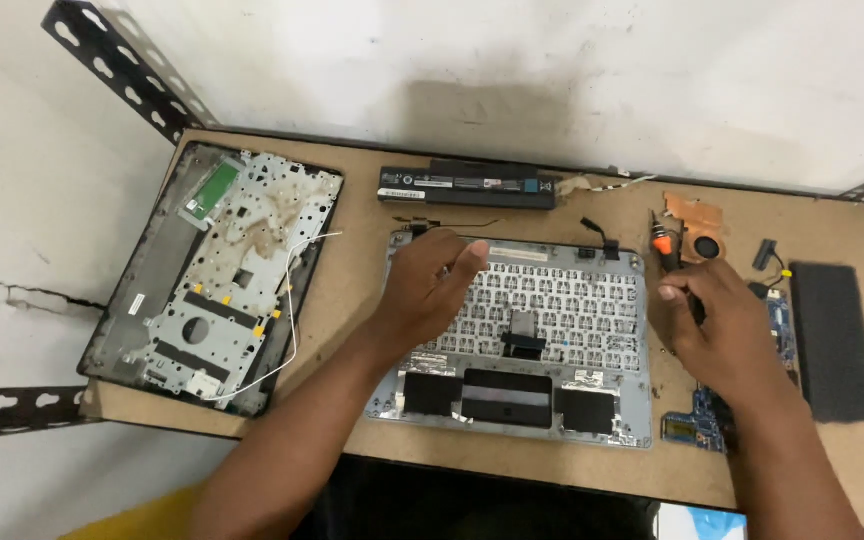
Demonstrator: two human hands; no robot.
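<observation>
A silver laptop top case [552,310] lies upside down in the middle of the wooden table, showing the metal back of its keyboard. My left hand [422,285] rests on the case's upper left corner, thumb pressed against the keyboard's edge. My right hand [722,325] is closed around a screwdriver with an orange and black handle [664,248], held just off the case's right edge, handle end up. The screwdriver's tip is hidden by my hand.
A stained black laptop base [217,270] with a white wire lies at the left. A long black battery [467,186] sits behind the case. A copper heatsink with fan [700,232], blue circuit boards [697,428] and a black foam pad [834,340] are at the right.
</observation>
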